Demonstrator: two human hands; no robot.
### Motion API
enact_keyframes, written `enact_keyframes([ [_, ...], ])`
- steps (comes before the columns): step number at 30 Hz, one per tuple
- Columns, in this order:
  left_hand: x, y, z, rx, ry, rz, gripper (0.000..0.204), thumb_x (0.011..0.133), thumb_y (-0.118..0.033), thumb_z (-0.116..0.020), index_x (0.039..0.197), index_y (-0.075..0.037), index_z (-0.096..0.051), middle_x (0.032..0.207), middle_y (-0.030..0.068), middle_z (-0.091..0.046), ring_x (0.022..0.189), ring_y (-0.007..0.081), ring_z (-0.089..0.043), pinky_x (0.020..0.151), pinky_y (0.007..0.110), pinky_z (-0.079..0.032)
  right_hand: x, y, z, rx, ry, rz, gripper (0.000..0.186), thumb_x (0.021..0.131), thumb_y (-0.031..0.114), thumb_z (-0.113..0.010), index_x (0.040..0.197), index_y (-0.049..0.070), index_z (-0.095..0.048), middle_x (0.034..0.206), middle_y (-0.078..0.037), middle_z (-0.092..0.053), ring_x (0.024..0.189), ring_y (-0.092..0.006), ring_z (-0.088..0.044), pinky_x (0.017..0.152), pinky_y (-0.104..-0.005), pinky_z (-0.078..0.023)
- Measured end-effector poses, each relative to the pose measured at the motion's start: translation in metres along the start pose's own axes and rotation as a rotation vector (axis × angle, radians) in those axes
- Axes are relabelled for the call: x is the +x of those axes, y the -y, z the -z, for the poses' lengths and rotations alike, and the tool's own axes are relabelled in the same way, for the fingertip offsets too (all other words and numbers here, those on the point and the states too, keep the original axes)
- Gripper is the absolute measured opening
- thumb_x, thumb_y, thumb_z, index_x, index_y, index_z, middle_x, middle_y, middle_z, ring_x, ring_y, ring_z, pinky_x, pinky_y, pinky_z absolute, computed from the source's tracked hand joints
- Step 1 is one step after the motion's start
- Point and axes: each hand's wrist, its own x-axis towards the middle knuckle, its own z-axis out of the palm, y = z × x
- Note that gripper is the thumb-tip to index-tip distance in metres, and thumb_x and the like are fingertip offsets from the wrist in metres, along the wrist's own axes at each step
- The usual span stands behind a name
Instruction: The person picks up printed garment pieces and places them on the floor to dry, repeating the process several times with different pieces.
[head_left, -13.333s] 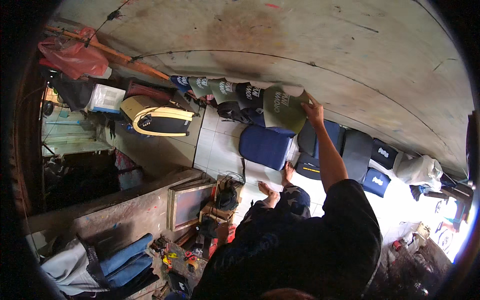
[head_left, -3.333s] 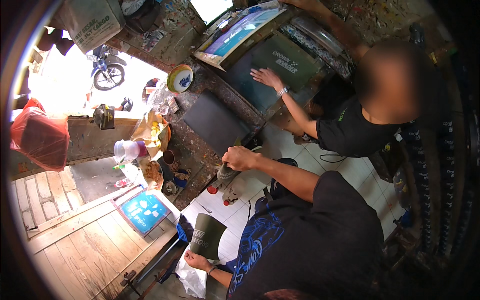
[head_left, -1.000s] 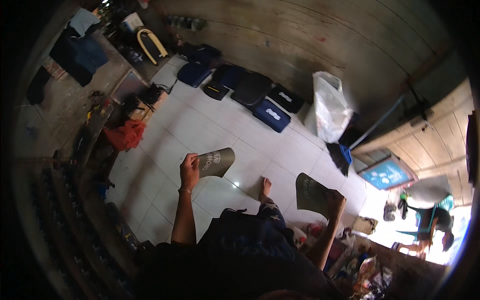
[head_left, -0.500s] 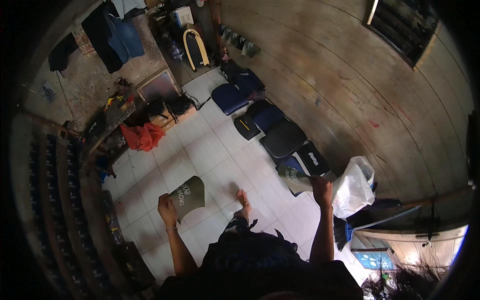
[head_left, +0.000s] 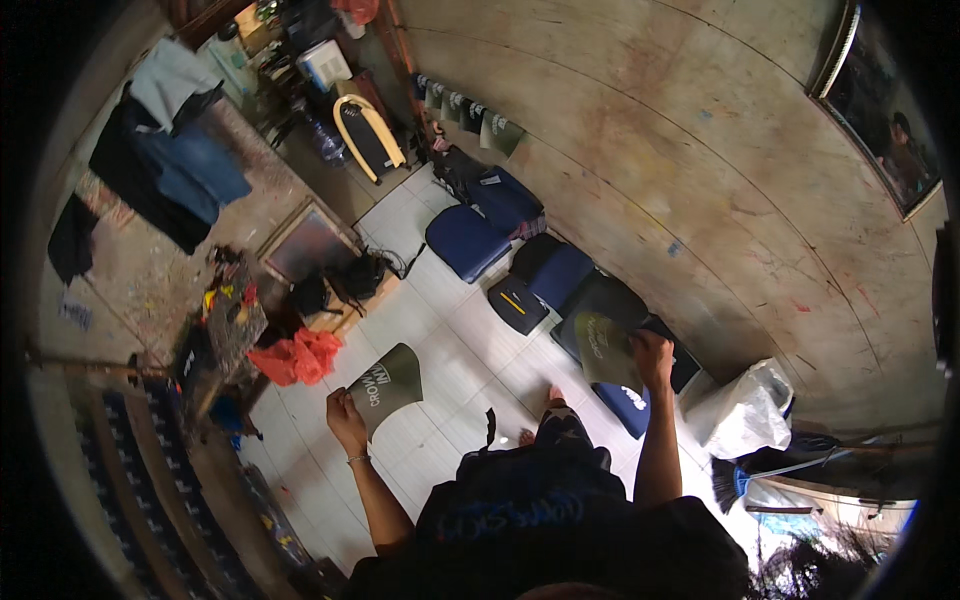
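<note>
My left hand (head_left: pixel 344 412) is closed on one corner of an olive-green printed sheet (head_left: pixel 395 390) that curls out over the white tiles. A second olive sheet (head_left: pixel 602 340) is gripped in my right hand (head_left: pixel 652 358), over the dark padded cases (head_left: pixel 545 270) lined up along the wall. A navy padded cushion (head_left: pixel 465 240) lies among them. Several similar printed sheets (head_left: pixel 500 132) hang in a row at the foot of the wall, beyond the cases.
Tiled floor (head_left: pixel 440 325) stretches ahead. A red plastic bag (head_left: pixel 305 355), leaning frame (head_left: pixel 305 250) and cluttered ledge (head_left: pixel 235 320) stand left. A white sack (head_left: pixel 750 410) and blue broom (head_left: pixel 730 485) are right. Shelves (head_left: pixel 150 470) fill the lower left; a yellow-edged board (head_left: pixel 370 135) stands at the back.
I have moved from the worktable with the co-worker into the room, facing the wall of hanging sheets. Since half a second ago my right hand and its sheet have risen slightly.
</note>
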Motion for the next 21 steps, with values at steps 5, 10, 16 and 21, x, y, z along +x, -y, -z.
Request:
enact_keyframes([
  [5, 0.111, -0.008, -0.074, 0.214, 0.003, -0.064, 0.016, 0.084, -0.004, -0.052, 0.097, 0.005, -0.056, 0.094, 0.0153, -0.060, 0.087, 0.0248, -0.059, 0.080, 0.032, -0.046, 0.111, -0.010, -0.086, 0.030, -0.102, 0.035, 0.015, 0.076, 0.012, -0.063, 0.084, 0.001, -0.066, 0.073, -0.019, -0.062, 0.064, -0.0309, -0.063, 0.059, -0.0347, -0.048],
  [10, 0.212, 0.045, -0.115, 0.077, 0.043, -0.076, 0.013, 0.086, -0.001, -0.050, 0.097, 0.004, -0.053, 0.092, 0.0131, -0.058, 0.087, 0.0200, -0.057, 0.080, 0.031, -0.045, 0.256, 0.026, -0.163, 0.189, -0.136, 0.029, 0.016, 0.076, 0.013, -0.064, 0.088, 0.002, -0.067, 0.075, -0.018, -0.063, 0.066, -0.0280, -0.064, 0.061, -0.0335, -0.048],
  [16, 0.341, 0.053, -0.170, 0.127, 0.196, 0.010, 0.015, 0.085, -0.001, -0.050, 0.100, 0.004, -0.052, 0.090, 0.0117, -0.058, 0.086, 0.0203, -0.057, 0.078, 0.030, -0.045, 0.433, 0.057, -0.246, 0.251, -0.257, 0.082, 0.021, 0.078, 0.013, -0.063, 0.096, 0.004, -0.067, 0.078, -0.017, -0.065, 0.067, -0.0219, -0.065, 0.061, -0.0302, -0.048],
  [21, 0.469, 0.027, -0.250, 0.384, 0.302, -0.219, 0.017, 0.082, -0.005, -0.053, 0.097, 0.004, -0.056, 0.091, 0.0174, -0.060, 0.083, 0.0280, -0.059, 0.075, 0.034, -0.046, 0.544, 0.038, -0.332, 0.377, -0.378, -0.142, 0.023, 0.077, 0.013, -0.064, 0.099, 0.004, -0.066, 0.084, -0.011, -0.068, 0.073, -0.0149, -0.065, 0.066, -0.0281, -0.049],
])
